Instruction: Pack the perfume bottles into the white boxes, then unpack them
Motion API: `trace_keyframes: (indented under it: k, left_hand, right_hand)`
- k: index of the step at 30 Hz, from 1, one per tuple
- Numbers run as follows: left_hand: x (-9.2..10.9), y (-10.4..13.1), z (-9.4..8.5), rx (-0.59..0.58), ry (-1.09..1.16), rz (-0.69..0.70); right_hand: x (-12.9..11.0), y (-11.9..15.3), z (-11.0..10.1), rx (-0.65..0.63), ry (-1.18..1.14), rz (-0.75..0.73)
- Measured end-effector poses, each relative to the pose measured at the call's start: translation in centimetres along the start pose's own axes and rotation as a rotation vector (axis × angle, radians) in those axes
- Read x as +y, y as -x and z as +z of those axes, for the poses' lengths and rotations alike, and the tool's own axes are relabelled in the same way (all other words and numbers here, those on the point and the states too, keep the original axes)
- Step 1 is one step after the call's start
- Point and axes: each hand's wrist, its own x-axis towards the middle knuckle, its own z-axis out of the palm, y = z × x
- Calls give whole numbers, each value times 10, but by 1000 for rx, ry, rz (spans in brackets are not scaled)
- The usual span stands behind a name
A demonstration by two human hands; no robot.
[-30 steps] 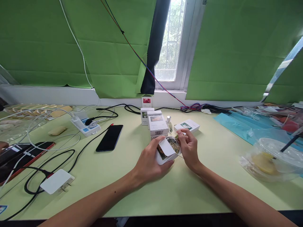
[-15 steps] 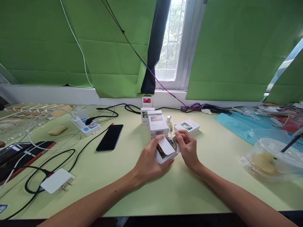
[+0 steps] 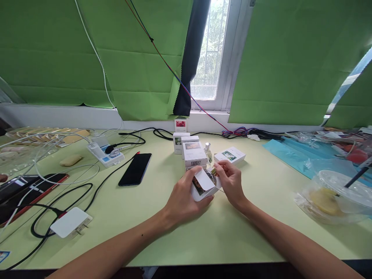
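Note:
My left hand (image 3: 186, 193) is wrapped round a small white box (image 3: 202, 185) with a dark floral picture, tilted and with its flap open. Inside the box's opening shows a shiny clear glass item (image 3: 211, 176). The fingers of my right hand (image 3: 229, 180) are pinched at the opening, on a gold-coloured part of that item. Just behind stand several white boxes (image 3: 194, 155) with flower pictures. Beside them is a small glass bottle (image 3: 208, 152) with a silver cap. Another white box (image 3: 230, 155) lies flat to the right.
A black phone (image 3: 135, 169), a power strip (image 3: 106, 154) and a white charger (image 3: 71, 222) with cables lie on the left. A clear lidded cup (image 3: 334, 195) in plastic and blue sheeting (image 3: 293, 157) are at the right. Part of a finger shows at the far left edge.
My right fingers have shifted very slightly at the box opening. The left hand and the box have stayed in place.

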Motion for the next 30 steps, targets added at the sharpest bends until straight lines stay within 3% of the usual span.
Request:
trace_keyframes:
  k: [30]
  left_hand:
    - [2,0,0,-11,26,-19]
  right_hand:
    - [0,2,0,-120,14,-23]
